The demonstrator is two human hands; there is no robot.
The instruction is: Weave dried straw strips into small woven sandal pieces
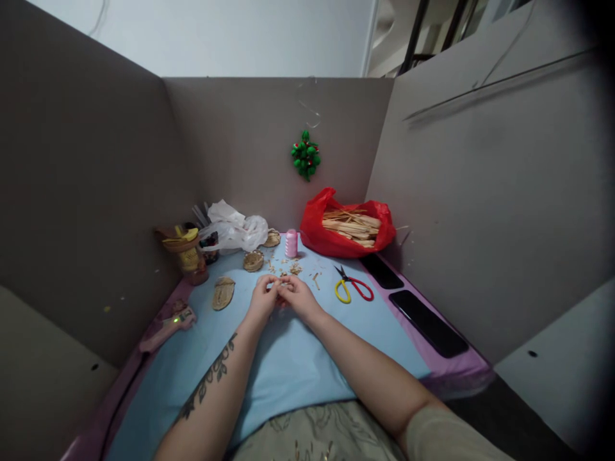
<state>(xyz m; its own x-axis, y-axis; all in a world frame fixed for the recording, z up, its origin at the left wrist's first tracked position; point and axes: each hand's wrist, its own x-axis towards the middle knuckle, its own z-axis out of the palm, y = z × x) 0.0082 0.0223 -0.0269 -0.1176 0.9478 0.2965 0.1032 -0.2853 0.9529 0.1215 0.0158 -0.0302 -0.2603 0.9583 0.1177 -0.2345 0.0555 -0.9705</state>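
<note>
My left hand and my right hand meet over the middle of the blue cloth. The fingertips of both are pinched together around something too small to make out. Just beyond them lie straw scraps. A small woven basket and a flat woven piece rest to the left of my left hand. Scissors with one yellow and one red handle lie spread to the right of my right hand. A pink thread spool stands behind the scraps.
A red bag of straw sits at the back right, near two black phones. At left are a glue gun, a jar and a white plastic bag. Grey panels enclose the table.
</note>
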